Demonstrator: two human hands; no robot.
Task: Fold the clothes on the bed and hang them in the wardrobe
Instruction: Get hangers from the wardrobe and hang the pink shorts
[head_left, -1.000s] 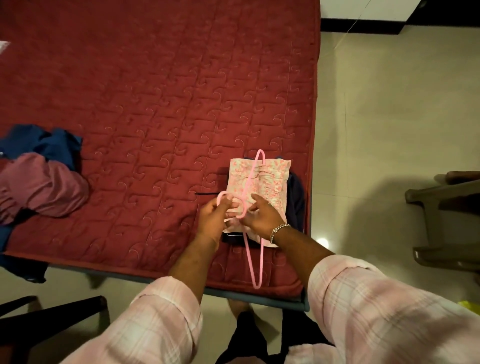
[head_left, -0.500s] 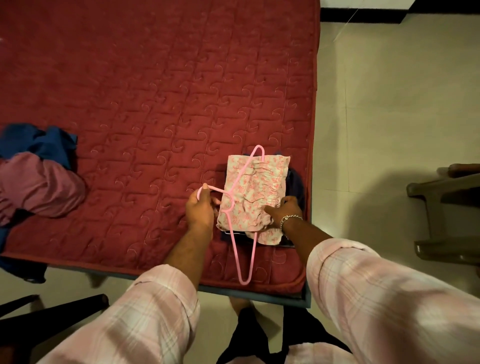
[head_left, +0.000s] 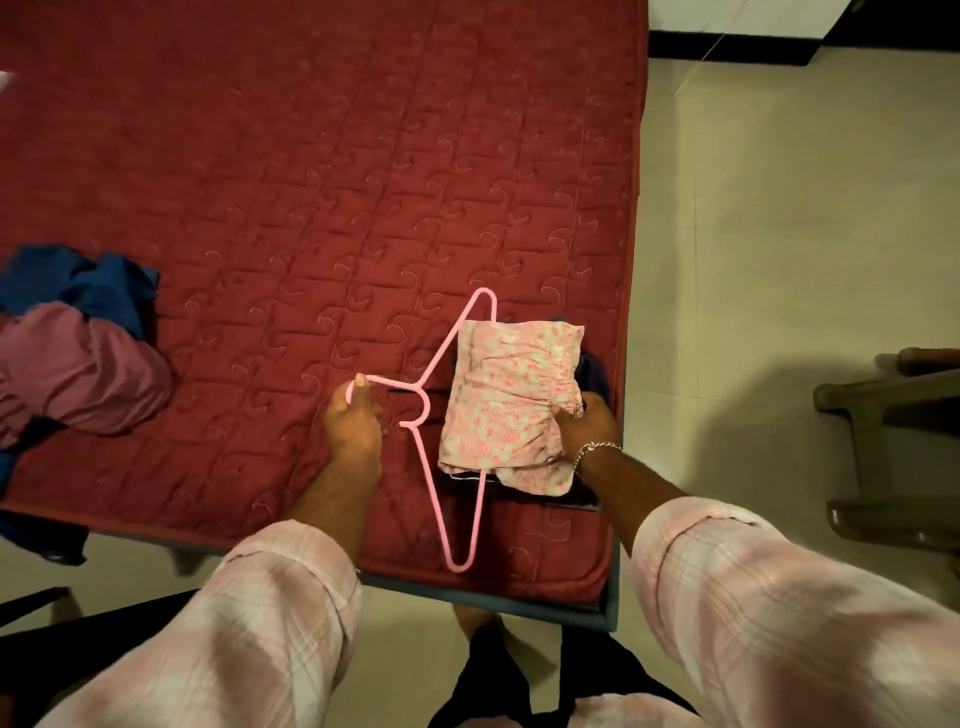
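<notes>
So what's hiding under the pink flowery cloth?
A dark folded garment peeks out beneath the flowery cloth, and the pink hanger runs under it. The rest is covered.

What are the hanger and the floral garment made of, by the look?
Hanger: probably plastic; thin, smooth, uniformly pink rod, though coated wire is possible. Floral garment: light woven cloth, likely cotton; matte, creased and gathered. Left hand grips the hook; right hand grips the garment.

A home bedroom: a bed (head_left: 311, 182) under a quilted red cover fills the view from nine to one o'clock, loose clothes (head_left: 78, 358) heaped at nine, pale floor tiles (head_left: 779, 234) at three, and a plastic chair (head_left: 893, 447) at four.
</notes>
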